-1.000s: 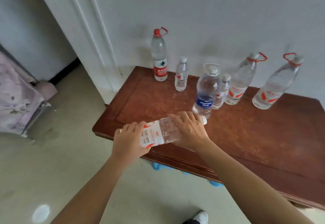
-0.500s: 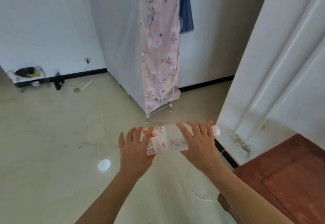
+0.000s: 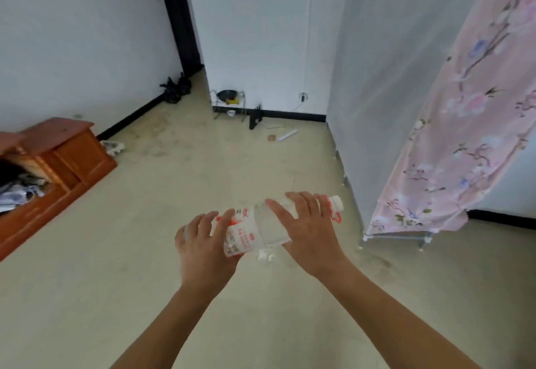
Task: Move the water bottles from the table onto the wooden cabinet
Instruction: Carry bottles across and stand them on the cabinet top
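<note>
Clear plastic water bottle (image 3: 255, 228) is held in mid-air over the floor (image 3: 130, 252), well to the right of the wooden cabinet (image 3: 72, 148), not touching it.

Hand pose:
- Both forearms come up from the bottom edge and converge on the bottle, backs of the hands toward the camera.
- left hand (image 3: 203, 250) takes the base end. Fingers are spread and curled around the bottom, thumb pressed on the red-and-white label (image 3: 242, 235).
- right hand (image 3: 309, 232) sits over the shoulder and neck. Fingers lie across the top, slightly bent and a little apart, with the thumb laid over the clear body. Tips on the far side are hidden, so I can't tell how far they wrap.
- Both hands are clamped on the bottle.

Bottle orientation:
- Lying roughly horizontal, long axis running left-right, tilted a bit.
- White cap (image 3: 336, 203) is the higher end and points away from the cabinet; the base points toward it.
- Red carry loop (image 3: 335, 218) hangs under the neck, just beyond the right hand.

Cabinet is low, against the wall at the left edge, with its near side open and clutter inside. Pink floral curtain (image 3: 464, 122) hangs beyond the bottle, on the side far from the cabinet.
</note>
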